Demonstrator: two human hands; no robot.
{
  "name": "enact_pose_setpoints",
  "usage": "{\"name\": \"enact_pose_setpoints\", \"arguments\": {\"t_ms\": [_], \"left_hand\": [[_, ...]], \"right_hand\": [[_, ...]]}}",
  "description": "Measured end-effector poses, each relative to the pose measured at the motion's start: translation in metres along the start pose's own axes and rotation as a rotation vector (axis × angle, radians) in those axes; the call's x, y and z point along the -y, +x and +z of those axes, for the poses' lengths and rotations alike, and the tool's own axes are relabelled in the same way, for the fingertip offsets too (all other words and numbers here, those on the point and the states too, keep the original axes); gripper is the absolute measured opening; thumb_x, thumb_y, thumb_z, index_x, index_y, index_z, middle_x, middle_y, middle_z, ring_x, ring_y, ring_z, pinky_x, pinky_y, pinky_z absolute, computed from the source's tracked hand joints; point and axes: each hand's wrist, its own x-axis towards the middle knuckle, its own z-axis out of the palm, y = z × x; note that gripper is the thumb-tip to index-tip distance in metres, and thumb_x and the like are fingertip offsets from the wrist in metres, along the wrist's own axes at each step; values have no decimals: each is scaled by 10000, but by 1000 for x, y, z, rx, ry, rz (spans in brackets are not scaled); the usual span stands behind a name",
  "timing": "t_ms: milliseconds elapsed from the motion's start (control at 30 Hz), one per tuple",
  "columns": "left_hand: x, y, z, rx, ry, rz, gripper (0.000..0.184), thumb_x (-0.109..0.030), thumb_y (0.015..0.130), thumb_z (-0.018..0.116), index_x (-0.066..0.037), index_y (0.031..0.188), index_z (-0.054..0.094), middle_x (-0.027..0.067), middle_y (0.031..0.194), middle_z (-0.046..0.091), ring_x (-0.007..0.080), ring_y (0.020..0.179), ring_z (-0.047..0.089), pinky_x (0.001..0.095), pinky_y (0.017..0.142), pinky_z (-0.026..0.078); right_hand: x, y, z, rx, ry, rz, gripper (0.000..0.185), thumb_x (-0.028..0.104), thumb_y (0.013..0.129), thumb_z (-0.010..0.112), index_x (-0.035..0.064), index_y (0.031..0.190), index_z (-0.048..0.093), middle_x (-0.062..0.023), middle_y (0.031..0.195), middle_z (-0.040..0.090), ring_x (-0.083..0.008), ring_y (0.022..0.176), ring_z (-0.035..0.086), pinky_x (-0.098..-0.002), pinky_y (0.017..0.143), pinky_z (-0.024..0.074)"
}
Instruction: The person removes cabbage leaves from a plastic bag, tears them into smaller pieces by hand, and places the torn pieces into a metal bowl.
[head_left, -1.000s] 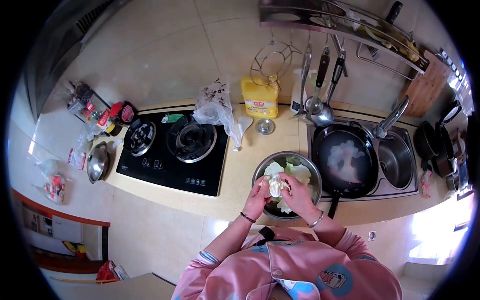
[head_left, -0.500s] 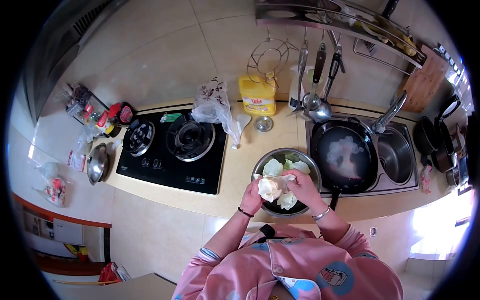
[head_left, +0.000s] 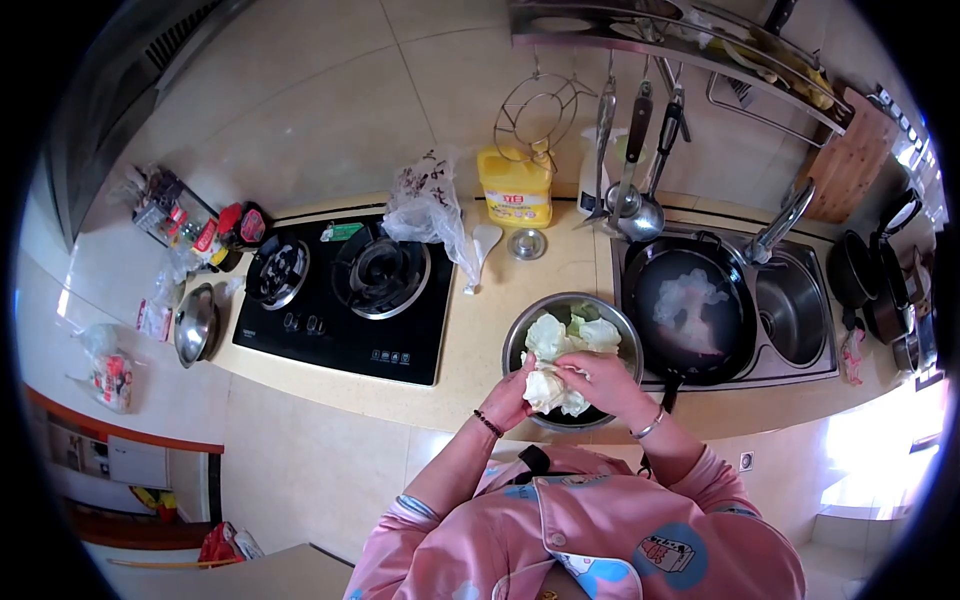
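Cabbage (head_left: 544, 391) in left hand (head_left: 508, 402), right hand (head_left: 604, 382) apparently against it, over bowl (head_left: 516, 340).

Kitchen interior. A pale tiled wall (head_left: 290, 110) rises behind the back edge of the cream surface (head_left: 470, 340); a steel shelf (head_left: 600, 40) is mounted above its right half. Pale floor (head_left: 320, 460) borders the front edge; bright light (head_left: 885, 440) whitens the area beyond the front right corner.

One head-worn view, facing forward and steeply down
From above the pink top (head_left: 460, 535), we look closely over the hands (head_left: 508, 400) and the counter (head_left: 475, 345); our wide, round-edged view reaches the stove (head_left: 360, 352) leftward, the sink (head_left: 797, 325) rightward and the wall (head_left: 300, 125) ahead.
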Motion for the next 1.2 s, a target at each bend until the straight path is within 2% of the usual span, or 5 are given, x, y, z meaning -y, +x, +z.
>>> {"name": "enact_pose_setpoints", "arguments": {"t_ms": [200, 300, 600, 1000, 1200], "left_hand": [[-2, 0, -22, 80, 749, 209, 450, -438, 936, 373, -24, 1031, 522, 48, 887, 561, 98, 781, 538, 258, 653, 456], [2, -5, -4, 117, 657, 645, 384, -365, 958, 357, -15, 1006, 506, 46, 877, 551, 91, 803, 505, 239, 711, 431], [11, -5, -8, 100, 734, 827, 255, -264, 954, 403, -31, 1032, 469, 23, 874, 533, 81, 785, 490, 225, 693, 424], [-13, -11, -9, 122, 862, 206, 645, -547, 916, 287, -1, 782, 602, 65, 633, 553, 118, 567, 506, 249, 533, 421], [4, -10, 14, -76, 616, 569, 480, -386, 963, 315, 31, 1027, 544, 51, 825, 573, 109, 763, 504, 247, 718, 429]], "right_hand": [[12, 5, -7, 53, 14, 29, 148, 157, 809, 615, 33, 886, 637, -99, 753, 639, -159, 666, 612, -271, 618, 478], [2, 4, -1, 13, 245, 191, 162, 150, 814, 615, 15, 902, 638, -67, 751, 642, -117, 665, 591, -246, 617, 471], [-10, -9, 17, -96, 663, 374, 177, 133, 821, 615, -4, 932, 640, -25, 793, 641, -56, 732, 551, -210, 662, 455], [17, 5, -1, 0, -143, -204, 130, 158, 764, 636, 111, 886, 646, -64, 853, 625, -246, 746, 619, -335, 664, 506], [13, -3, 9, -163, 162, 177, 83, 31, 780, 606, -1, 854, 629, -71, 761, 641, -117, 687, 597, -246, 625, 478]]}}
